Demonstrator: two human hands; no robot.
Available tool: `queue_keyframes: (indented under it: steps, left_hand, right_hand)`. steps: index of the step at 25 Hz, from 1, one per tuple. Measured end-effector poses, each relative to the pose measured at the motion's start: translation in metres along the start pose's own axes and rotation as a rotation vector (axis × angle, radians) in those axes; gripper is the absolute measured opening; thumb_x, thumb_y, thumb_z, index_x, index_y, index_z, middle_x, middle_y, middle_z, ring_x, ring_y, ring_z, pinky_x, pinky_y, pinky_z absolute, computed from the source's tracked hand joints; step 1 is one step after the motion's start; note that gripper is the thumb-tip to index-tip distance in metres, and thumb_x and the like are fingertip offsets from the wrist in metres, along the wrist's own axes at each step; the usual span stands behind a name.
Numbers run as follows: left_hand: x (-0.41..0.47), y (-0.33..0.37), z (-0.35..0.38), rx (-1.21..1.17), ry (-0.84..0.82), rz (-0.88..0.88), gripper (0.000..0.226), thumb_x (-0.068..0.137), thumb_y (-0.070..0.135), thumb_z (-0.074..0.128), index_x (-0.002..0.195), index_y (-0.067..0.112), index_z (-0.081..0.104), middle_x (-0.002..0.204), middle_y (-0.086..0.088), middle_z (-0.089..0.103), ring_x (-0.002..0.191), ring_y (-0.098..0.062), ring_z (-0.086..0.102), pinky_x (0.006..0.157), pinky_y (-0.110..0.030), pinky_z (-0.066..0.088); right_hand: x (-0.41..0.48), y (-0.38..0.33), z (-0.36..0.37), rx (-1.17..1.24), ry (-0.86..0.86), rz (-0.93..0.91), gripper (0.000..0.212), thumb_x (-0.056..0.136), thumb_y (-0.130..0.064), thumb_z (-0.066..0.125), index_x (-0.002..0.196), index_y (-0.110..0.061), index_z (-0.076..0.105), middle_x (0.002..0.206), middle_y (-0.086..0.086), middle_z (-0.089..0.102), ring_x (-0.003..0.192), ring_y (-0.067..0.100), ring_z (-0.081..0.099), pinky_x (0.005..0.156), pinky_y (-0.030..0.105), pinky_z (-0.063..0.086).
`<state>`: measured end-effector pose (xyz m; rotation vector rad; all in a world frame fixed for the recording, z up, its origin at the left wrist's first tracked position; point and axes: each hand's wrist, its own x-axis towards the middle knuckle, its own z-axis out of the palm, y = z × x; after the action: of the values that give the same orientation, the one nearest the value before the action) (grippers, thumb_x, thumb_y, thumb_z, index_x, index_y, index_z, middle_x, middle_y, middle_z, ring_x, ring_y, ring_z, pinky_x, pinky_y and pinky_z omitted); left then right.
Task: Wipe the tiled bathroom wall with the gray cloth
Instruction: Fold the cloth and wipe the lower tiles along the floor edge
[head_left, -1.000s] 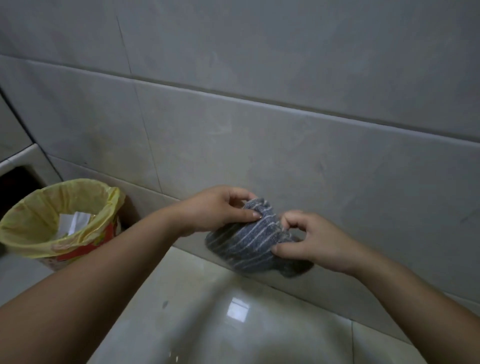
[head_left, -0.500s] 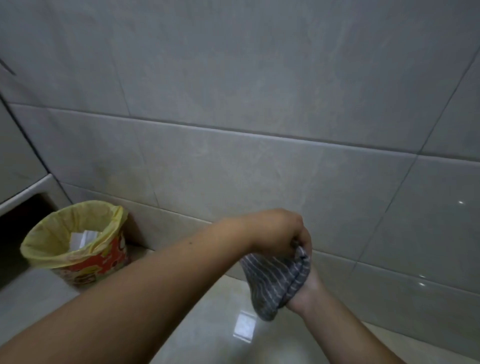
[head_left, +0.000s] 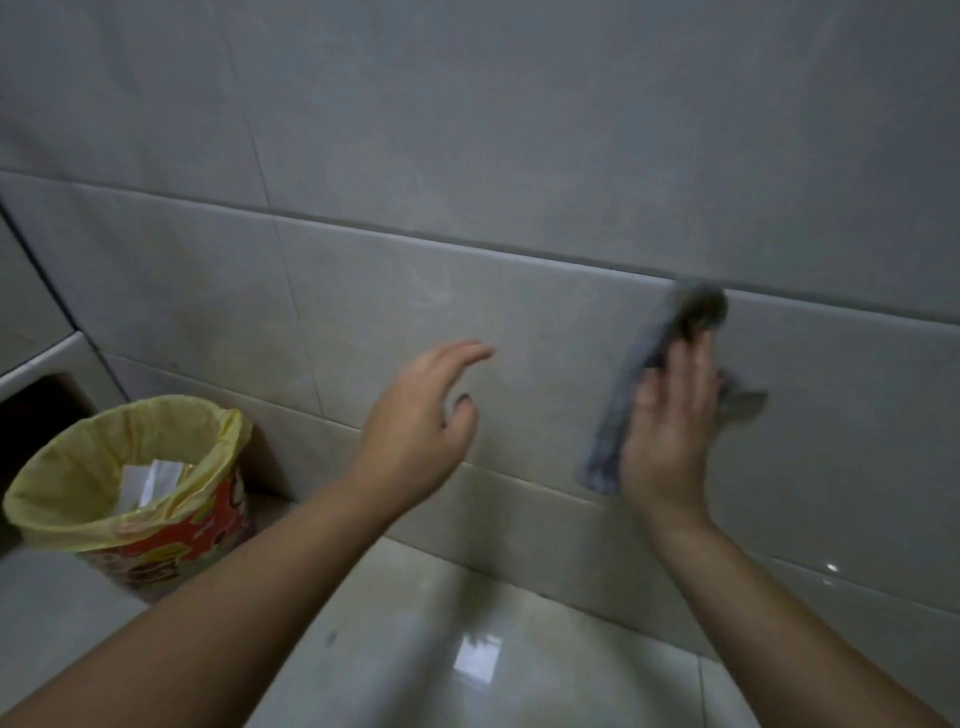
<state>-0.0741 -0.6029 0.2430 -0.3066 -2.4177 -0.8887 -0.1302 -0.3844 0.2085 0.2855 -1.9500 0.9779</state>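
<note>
Two hands, one cloth, one wall, one bin.

There are two hands, the left hand (head_left: 415, 415) and the right hand (head_left: 667, 441). One gray cloth (head_left: 608, 441) lies under the right hand, against the one tiled wall (head_left: 467, 156); its tiles run off the frame, uncounted. One waste bin (head_left: 171, 540) stands well left of the left hand and lower, with one yellow liner (head_left: 67, 483). White paper scraps (head_left: 148, 480) lie inside, number unclear.

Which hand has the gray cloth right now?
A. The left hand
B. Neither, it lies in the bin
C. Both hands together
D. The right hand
D: the right hand presses the gray cloth against the tiled wall with straight fingers, while the left hand hovers open and holds nothing.
</note>
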Motion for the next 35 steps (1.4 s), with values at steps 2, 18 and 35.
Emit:
queue_keyframes:
  steps: [2, 18, 35]
  left_hand:
    - [-0.004, -0.051, 0.0, 0.095, 0.012, -0.135, 0.047, 0.092, 0.013, 0.053, 0.139, 0.021, 0.052, 0.145, 0.001, 0.049, 0.132, -0.014, 0.041, 0.104, -0.013, 0.023]
    - [-0.006, -0.224, -0.042, -0.028, 0.334, -0.332, 0.053, 0.091, 0.023, 0.041, 0.143, 0.015, 0.048, 0.15, -0.004, 0.045, 0.141, -0.008, 0.029, 0.11, -0.003, 0.009]
    - [-0.033, -0.304, -0.052, -0.05, 0.211, -0.443, 0.063, 0.093, 0.037, 0.033, 0.153, 0.018, 0.031, 0.162, 0.0, 0.022, 0.151, -0.012, 0.012, 0.117, -0.014, 0.003]
  right_hand:
    - [0.003, 0.0, 0.054, -0.373, -0.064, -0.338, 0.051, 0.1, -0.044, 0.034, 0.144, -0.017, 0.039, 0.154, 0.015, 0.031, 0.146, 0.032, 0.012, 0.119, 0.045, 0.0]
    - [-0.01, -0.064, 0.262, -0.422, -0.282, -1.11, 0.041, 0.097, -0.014, 0.045, 0.137, -0.01, 0.053, 0.148, 0.02, 0.041, 0.147, 0.037, 0.013, 0.116, 0.047, 0.007]
    - [-0.065, -0.046, 0.33, -0.291, -0.667, -1.383, 0.051, 0.086, -0.008, 0.055, 0.136, -0.001, 0.052, 0.147, 0.02, 0.042, 0.143, 0.036, 0.024, 0.119, 0.045, 0.011]
